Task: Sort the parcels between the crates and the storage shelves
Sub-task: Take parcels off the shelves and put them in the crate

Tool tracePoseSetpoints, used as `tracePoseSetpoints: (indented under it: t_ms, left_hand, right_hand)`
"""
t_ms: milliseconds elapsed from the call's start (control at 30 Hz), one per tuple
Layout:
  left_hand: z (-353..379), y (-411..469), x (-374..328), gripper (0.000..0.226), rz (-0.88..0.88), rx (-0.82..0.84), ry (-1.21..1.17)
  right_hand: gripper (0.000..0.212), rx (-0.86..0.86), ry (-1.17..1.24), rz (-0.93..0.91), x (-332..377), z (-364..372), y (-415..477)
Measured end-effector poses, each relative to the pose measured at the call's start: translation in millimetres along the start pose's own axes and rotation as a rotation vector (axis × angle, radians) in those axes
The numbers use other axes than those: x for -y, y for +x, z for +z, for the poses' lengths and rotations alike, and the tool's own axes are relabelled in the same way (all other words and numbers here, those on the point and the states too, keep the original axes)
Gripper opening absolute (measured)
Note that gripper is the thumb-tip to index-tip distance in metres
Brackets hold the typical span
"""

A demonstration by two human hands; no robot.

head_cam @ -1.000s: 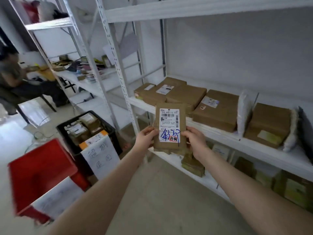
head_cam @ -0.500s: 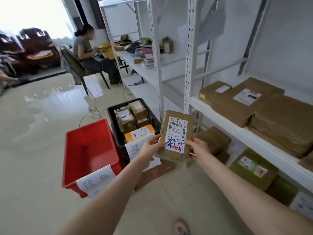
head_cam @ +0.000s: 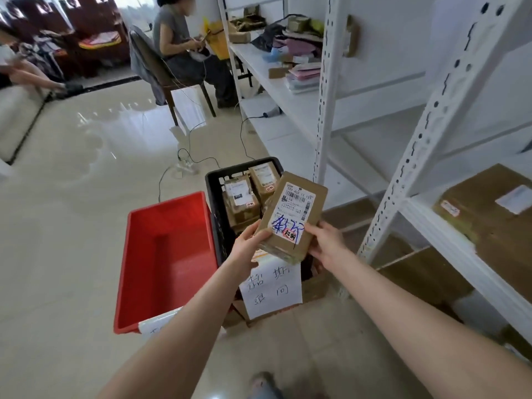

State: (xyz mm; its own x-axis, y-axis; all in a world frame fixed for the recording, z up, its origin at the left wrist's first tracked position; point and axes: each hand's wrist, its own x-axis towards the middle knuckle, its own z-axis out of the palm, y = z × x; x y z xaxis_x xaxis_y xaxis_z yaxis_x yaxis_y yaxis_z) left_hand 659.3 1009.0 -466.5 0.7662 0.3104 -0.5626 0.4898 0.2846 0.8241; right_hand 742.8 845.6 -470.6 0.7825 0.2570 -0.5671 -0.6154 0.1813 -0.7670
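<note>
A flat brown parcel [head_cam: 299, 197] with a white label, blue handwriting and a red sticker is held tilted above the black crate [head_cam: 214, 197]. My left hand [head_cam: 247, 249] grips its lower left corner and my right hand [head_cam: 325, 243] holds its lower right edge. The black crate holds several brown parcels [head_cam: 241, 197] and carries a handwritten paper sign [head_cam: 270, 286] on its front. A red crate [head_cam: 167, 254] beside it on the left shows only its bare inside, with a paper sign at its near rim.
White metal storage shelves [head_cam: 431, 110] stand on the right, with brown parcels [head_cam: 489, 214] on the middle level and more below. A person sits on a chair [head_cam: 149, 64] at the far shelf. Cables [head_cam: 187, 165] trail across the shiny tile floor.
My view swung left and down from the shelf to the crates. The parcel came away from the shelf and now hangs over the black crate, still in both hands.
</note>
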Motion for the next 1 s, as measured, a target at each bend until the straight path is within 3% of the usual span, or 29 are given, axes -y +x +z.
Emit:
tracePoseSetpoints:
  t_ms: [133, 267, 400, 500, 633, 733, 867, 1000]
  left_hand:
    - [-25, 60, -25, 0.057, 0.011, 0.001, -0.046]
    - [-63, 136, -70, 0.064, 0.055, -0.006, 0.049]
    - [-96, 199, -106, 0.073, 0.067, 0.062, 0.26]
    - [-99, 234, -105, 0.073, 0.026, 0.135, 0.329]
    - [-90, 265, -67, 0.081, -0.093, -0.01, 0.22]
    - [-86, 277, -32, 0.075, -0.201, -0.133, 0.119]
    - [-85, 289, -4, 0.041, -0.269, -0.292, -0.002]
    - [-85, 303, 7, 0.04, -0.33, -0.326, 0.034]
  right_hand:
    - [0.016, -0.024, -0.23, -0.041, 13, 33, 51]
    - [0.065, -0.221, -0.56, -0.245, 43, 52, 116]
    - [0.095, -0.179, -0.828, -0.219, 65, 74, 174]
    - [0.082, -0.063, -0.851, -0.128, 57, 86, 211]
    - [0.063, -0.083, -0.923, -0.114, 33, 90, 243]
    - [0.068, -0.096, -1.101, -0.089, 14, 88, 264]
    - [0.078, -0.096, -1.16, -0.034, -12, 89, 287]
    - [0.072, -0.118, -1.244, 0.002, -33, 87, 301]
